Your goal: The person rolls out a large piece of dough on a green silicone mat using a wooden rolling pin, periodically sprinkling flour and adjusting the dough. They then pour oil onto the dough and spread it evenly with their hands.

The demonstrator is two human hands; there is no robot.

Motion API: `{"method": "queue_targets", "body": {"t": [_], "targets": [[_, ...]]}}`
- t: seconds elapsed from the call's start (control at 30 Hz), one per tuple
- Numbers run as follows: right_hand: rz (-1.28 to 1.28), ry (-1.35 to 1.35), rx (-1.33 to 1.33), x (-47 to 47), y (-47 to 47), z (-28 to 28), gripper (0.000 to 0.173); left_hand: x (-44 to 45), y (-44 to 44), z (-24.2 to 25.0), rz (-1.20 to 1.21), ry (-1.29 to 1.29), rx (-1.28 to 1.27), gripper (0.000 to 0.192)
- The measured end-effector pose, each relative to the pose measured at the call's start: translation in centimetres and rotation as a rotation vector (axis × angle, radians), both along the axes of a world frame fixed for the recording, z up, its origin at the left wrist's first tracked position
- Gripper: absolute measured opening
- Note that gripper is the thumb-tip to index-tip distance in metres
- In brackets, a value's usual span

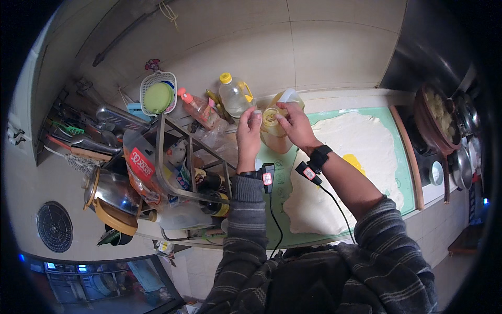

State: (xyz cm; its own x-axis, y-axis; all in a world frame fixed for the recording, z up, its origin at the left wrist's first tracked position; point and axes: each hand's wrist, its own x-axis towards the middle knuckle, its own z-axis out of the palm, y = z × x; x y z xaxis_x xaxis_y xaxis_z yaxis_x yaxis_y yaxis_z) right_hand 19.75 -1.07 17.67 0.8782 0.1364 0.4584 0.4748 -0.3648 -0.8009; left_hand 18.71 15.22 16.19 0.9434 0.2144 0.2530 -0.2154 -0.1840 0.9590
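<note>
My left hand [249, 135] is raised left of a translucent plastic jug [277, 141], thumb and fingertips close together; whether they pinch something small I cannot tell. At the jug's round mouth [270, 117] is my right hand [295, 122], thumb and index finger curved beside the rim. Whether it grips the jug is unclear. Yellowish liquid shows in the jug. A wide sheet of rolled dough [349, 137] covers much of a green silicone mat [325, 114], with a yellow patch of liquid [354, 164] on it, partly behind my right forearm.
A yellow-capped plastic bottle [235, 96] and a pump bottle [200, 112] stand by the tiled wall. Left is a metal rack [192, 149] with dark bottles. A wooden rolling pin [408, 157] lies along the mat's right edge, near a filled pan [437, 117]. Cables hang from both wrists.
</note>
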Motion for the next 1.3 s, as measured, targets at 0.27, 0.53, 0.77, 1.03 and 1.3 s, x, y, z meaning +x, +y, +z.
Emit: {"method": "queue_targets", "body": {"t": [0.27, 0.53, 0.77, 1.03, 1.3], "targets": [[0.011, 0.201, 0.116, 0.0, -0.8, -1.6, 0.030, -1.7, -0.6, -0.3, 0.050, 0.149, -0.382, 0.034], [0.089, 0.258, 0.149, -1.1, -0.7, -0.5, 0.029, -1.7, -1.4, -0.8, 0.034, 0.166, -0.281, 0.028], [-0.009, -0.115, -0.125, -1.3, -1.2, 1.0, 0.026, -1.5, -0.9, -1.7, 0.049, 0.177, -0.254, 0.028], [0.101, -0.300, -0.574, 1.3, -2.7, 2.1, 0.015, -2.9, -1.6, -1.0, 0.032, 0.247, -0.169, 0.027], [0.155, -0.186, -0.425, 0.9, -2.4, 2.2, 0.013, -1.8, -3.1, -1.9, 0.200, 0.208, 0.118, 0.033]]}}
